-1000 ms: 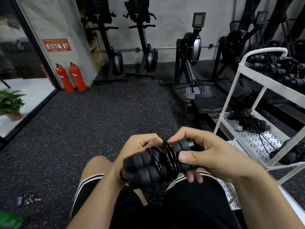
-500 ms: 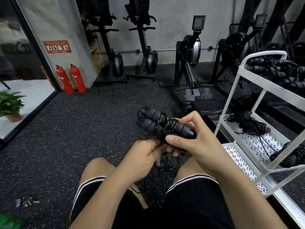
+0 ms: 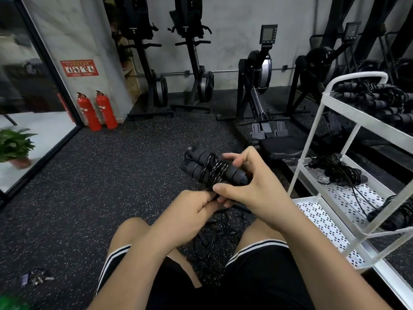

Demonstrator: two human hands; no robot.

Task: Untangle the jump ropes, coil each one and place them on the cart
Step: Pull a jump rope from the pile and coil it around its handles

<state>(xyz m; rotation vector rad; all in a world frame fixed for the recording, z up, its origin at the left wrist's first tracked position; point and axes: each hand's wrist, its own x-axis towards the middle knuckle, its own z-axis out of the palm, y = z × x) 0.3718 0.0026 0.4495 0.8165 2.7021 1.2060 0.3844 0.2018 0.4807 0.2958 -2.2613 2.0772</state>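
Right now the right hand (image 3: 252, 189) is gripping the wrapped jump rope (image 3: 207, 166) near the cart (image 3: 366, 120), fingers (image 3: 240, 155) curled round its handles. The left hand (image 3: 192, 211) is pinching its loose end underneath. If that pinch is slipping, the wraps could be springing undone.

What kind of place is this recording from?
Most likely a gym or fitness studio: rowing machines stand along the wall, the floor is speckled rubber matting, and a white cart holds coiled jump ropes.
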